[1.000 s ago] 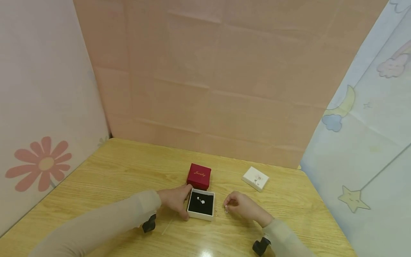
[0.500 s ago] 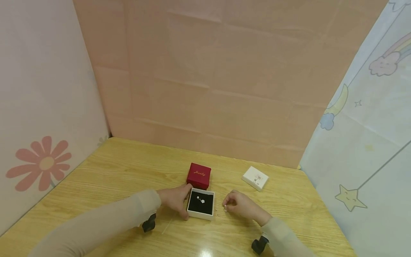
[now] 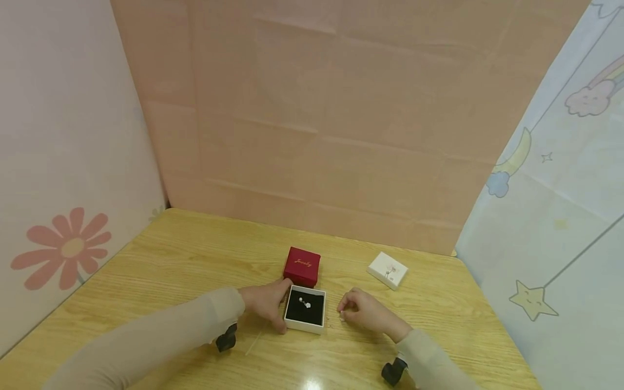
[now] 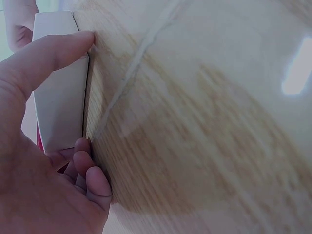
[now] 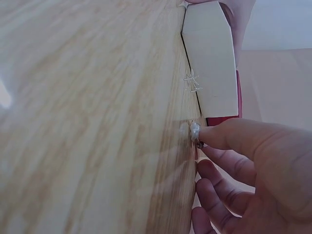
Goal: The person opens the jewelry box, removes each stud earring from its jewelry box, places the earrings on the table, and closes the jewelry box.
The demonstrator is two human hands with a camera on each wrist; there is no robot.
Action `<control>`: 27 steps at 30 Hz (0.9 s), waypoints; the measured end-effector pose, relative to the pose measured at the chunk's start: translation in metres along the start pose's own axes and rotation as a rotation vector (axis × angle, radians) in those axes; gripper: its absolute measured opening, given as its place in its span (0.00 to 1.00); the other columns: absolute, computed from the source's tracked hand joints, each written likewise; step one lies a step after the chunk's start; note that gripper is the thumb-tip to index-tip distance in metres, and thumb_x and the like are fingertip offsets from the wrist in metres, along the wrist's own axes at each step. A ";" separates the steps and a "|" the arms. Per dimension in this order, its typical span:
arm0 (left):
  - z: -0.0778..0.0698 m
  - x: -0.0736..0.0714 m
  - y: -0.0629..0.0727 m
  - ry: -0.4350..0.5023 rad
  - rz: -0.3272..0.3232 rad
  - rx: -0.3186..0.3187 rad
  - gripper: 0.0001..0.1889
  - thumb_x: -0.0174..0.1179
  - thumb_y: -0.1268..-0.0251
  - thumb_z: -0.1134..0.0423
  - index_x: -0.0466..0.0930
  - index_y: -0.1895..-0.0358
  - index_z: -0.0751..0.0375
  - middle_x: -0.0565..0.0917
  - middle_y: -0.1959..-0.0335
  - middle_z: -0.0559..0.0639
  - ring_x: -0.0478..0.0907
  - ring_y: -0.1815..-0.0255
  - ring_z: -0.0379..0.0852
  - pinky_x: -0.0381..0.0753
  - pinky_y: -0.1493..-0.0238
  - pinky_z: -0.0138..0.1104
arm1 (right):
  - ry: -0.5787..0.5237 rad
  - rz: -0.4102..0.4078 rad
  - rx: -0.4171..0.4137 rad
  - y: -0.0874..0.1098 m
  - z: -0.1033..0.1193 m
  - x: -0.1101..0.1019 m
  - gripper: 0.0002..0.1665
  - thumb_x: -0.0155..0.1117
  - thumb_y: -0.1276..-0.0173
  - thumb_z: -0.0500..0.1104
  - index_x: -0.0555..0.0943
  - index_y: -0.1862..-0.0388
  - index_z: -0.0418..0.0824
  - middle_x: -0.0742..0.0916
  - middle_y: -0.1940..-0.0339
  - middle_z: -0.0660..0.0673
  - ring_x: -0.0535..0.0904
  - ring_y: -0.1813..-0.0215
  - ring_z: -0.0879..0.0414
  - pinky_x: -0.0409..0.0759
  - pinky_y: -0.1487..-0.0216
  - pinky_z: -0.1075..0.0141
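Note:
The white open box with a black lining stands on the table, and an earring with a pearl and a white flower lies on the lining. My left hand holds the box by its left side, thumb at the near corner and fingers toward the back, as the left wrist view also shows on the box wall. To the right of the box, my right hand pinches a small white earring between thumb and index finger, low over the table. Its other fingers curl loosely.
Right behind the open box sits a red box with gold lettering. A white lid with a flower print lies farther back on the right. Several tiny clear pieces lie on the table beside the open box.
My right hand has shifted slightly left toward the box, with the small earring still pinched. My left hand and the box stay in place. The patterned cloth on the right has swayed.

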State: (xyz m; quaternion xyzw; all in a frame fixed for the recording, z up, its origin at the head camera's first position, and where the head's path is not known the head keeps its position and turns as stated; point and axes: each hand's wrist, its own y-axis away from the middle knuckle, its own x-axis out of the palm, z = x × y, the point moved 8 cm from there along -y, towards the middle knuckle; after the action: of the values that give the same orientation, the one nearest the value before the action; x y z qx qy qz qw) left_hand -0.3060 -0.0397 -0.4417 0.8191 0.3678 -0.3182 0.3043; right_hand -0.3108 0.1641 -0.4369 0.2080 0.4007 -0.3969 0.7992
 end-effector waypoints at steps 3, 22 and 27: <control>0.001 0.000 0.000 -0.007 0.001 -0.002 0.44 0.80 0.68 0.53 0.62 0.44 0.56 0.72 0.54 0.46 0.70 0.46 0.44 0.68 0.35 0.46 | -0.003 0.004 0.004 0.000 0.001 0.000 0.03 0.65 0.37 0.38 0.82 0.64 0.42 0.78 0.63 0.49 0.73 0.61 0.63 0.73 0.59 0.70; 0.003 0.000 -0.002 -0.025 0.001 -0.031 0.46 0.80 0.68 0.52 0.62 0.42 0.56 0.72 0.52 0.46 0.70 0.45 0.44 0.67 0.35 0.47 | 0.004 -0.012 -0.002 0.000 0.002 -0.002 0.04 0.66 0.37 0.37 0.81 0.63 0.42 0.79 0.63 0.50 0.73 0.60 0.62 0.75 0.56 0.68; 0.003 0.001 -0.002 -0.027 0.009 -0.033 0.46 0.80 0.68 0.52 0.61 0.42 0.56 0.72 0.52 0.46 0.70 0.45 0.44 0.67 0.34 0.46 | -0.007 -0.005 0.010 0.000 0.001 -0.003 0.04 0.66 0.37 0.39 0.81 0.63 0.43 0.80 0.63 0.51 0.74 0.61 0.62 0.75 0.58 0.68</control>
State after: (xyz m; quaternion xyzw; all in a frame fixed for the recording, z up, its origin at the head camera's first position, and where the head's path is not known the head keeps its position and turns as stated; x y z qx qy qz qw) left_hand -0.3078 -0.0406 -0.4447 0.8111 0.3653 -0.3217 0.3242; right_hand -0.3119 0.1648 -0.4341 0.2096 0.3965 -0.4016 0.7985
